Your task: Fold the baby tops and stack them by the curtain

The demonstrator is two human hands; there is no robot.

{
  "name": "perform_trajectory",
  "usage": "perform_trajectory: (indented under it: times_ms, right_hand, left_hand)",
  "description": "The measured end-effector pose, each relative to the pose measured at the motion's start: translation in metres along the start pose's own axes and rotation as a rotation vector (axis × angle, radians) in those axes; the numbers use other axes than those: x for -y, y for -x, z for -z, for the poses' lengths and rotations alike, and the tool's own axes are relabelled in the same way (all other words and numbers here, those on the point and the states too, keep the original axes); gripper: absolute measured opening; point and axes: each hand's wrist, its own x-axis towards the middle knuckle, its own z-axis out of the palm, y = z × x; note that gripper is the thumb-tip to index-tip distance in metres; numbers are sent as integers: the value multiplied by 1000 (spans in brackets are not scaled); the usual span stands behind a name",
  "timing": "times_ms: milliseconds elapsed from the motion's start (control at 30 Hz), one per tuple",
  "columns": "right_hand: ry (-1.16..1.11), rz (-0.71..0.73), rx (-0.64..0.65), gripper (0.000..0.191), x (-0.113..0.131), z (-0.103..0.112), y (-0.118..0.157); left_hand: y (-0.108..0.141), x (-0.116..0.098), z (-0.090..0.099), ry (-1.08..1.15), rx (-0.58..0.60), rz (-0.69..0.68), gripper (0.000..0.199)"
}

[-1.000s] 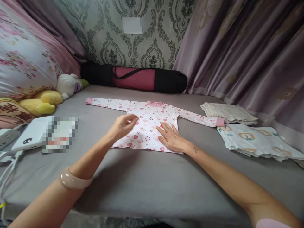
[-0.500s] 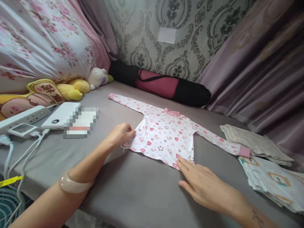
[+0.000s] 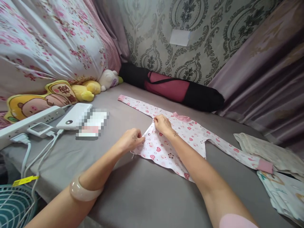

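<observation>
A small white long-sleeved shirt (image 3: 171, 155) with pink hearts, flowers and pink cuffs lies spread on the grey sheet (image 3: 147, 199), its collar toward the wall. My left hand (image 3: 133, 139), with a pale bangle on the wrist, pinches the shirt's left side edge near the hem. Higher up that edge, by the left armpit, my right hand (image 3: 162, 124) has its fingers closed on the fabric. My right forearm crosses over the shirt's front and hides part of it and of the hem.
Folded cloths (image 3: 280, 193) lie at the right by a cuff. A black and pink long bag (image 3: 168, 87) rests along the wall. At left are a power strip (image 3: 35, 122), a white power bank (image 3: 74, 116), cables, plush toys (image 3: 87, 90) and a teal fan (image 3: 14, 202).
My right hand has left the hem's right corner, where it lay flat, and moved up and left to grip the shirt at the armpit. My left hand stays on the side edge.
</observation>
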Motion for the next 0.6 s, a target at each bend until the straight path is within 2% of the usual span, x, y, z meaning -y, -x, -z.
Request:
perform_trajectory:
  times_ms: [133,267,433,600]
  right_hand:
    - [-33,31,-162,38,-6,-22,13]
    - [-128,52,-188,39,-14,-30,17]
    - [-112,93,-150,43,-12,-29,16]
    - [-59,16,38,56,-6,-24,17]
  left_hand:
    - [1,2,8,84,52,31,19]
    - [-1,6,13,107,137,92,27]
    - [-1,10,22,98,237,92,38]
    - [-1,18,29,85,341,19,44]
